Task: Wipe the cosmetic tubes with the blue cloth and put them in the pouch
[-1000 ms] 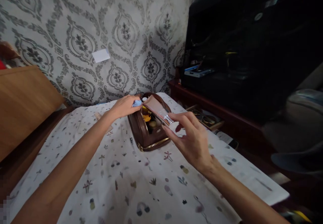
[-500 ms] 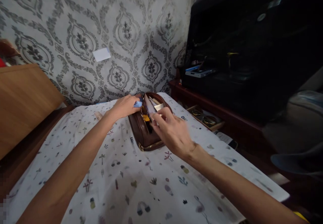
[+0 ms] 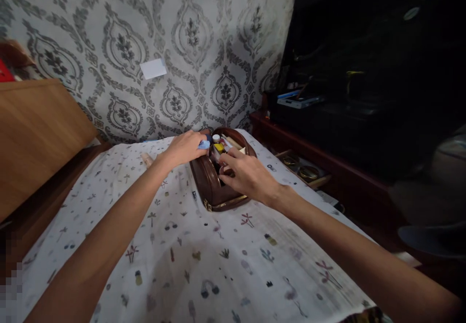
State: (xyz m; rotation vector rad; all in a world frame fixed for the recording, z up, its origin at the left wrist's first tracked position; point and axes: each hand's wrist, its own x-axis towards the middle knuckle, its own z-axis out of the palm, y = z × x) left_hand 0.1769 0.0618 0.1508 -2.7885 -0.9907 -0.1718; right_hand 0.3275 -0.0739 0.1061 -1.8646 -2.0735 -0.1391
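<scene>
A brown zippered bag (image 3: 204,182) lies unzipped on the patterned white cloth (image 3: 174,265), near the wall. Inside it are a white-capped item (image 3: 216,138), a yellow item (image 3: 219,147) and several other small things. At the bag's left edge is my left hand (image 3: 185,148), its fingers closed near a small light-blue piece (image 3: 204,144). My right hand (image 3: 251,175) reaches over the bag's opening with bent fingers partly inside; what its fingertips touch is hidden.
A pale tube-like item (image 3: 147,159) lies left of the bag. At the left stands a wooden panel (image 3: 36,134). Along the right are a large dark screen (image 3: 345,71) and an open drawer (image 3: 316,182) with round items. White paper (image 3: 153,69) is on the wall.
The pale packet near my right fingers has dropped lower into the bag, and the white cap and yellow item now show. The whole view has shifted slightly.
</scene>
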